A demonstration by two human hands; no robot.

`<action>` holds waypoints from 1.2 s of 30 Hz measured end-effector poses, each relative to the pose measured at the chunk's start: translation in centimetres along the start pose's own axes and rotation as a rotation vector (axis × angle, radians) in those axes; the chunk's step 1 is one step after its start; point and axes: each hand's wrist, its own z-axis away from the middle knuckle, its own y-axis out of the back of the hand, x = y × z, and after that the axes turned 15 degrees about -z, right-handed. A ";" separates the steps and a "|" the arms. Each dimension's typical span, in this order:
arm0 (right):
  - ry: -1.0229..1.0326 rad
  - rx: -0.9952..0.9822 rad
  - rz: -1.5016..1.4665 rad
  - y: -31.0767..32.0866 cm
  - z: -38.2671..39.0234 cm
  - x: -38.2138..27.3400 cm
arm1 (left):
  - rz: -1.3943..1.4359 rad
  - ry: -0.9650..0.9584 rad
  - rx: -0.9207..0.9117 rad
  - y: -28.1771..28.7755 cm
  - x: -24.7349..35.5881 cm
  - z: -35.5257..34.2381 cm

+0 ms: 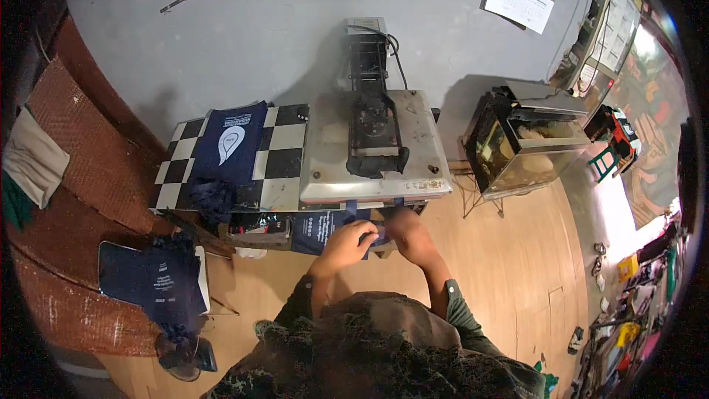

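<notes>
In front of me stands a heat press (332,148), its wide metal plate lowered and its dark lever frame above. Navy cloth with white print, apparently a fabric bag (314,231), hangs below the plate's front edge. My left hand (346,245) is in front of this cloth, thumb and fingers closed together in a pinch; what they hold is too small to make out. My right hand (412,238) is close beside it, fingers curled toward the left one but smeared by motion. Two dark straps show between the plate and my hands.
Left of the press, a printed navy bag (240,144) lies on a black-and-white checkered tabletop (284,162). More navy bags (162,281) are heaped on a stand at lower left. A glass tank (528,155) stands at right; assorted items (628,332) line the right edge.
</notes>
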 end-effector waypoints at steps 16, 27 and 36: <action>-0.076 0.090 0.283 1.1 -1.1 3.6 | 0.003 0.000 0.002 0.0 0.2 0.7; -0.061 0.092 0.283 1.1 -1.1 3.3 | -0.218 0.024 0.158 2.0 1.2 -0.6; 0.003 0.067 0.115 1.2 -0.6 1.9 | -0.174 0.055 0.201 0.8 1.1 -2.0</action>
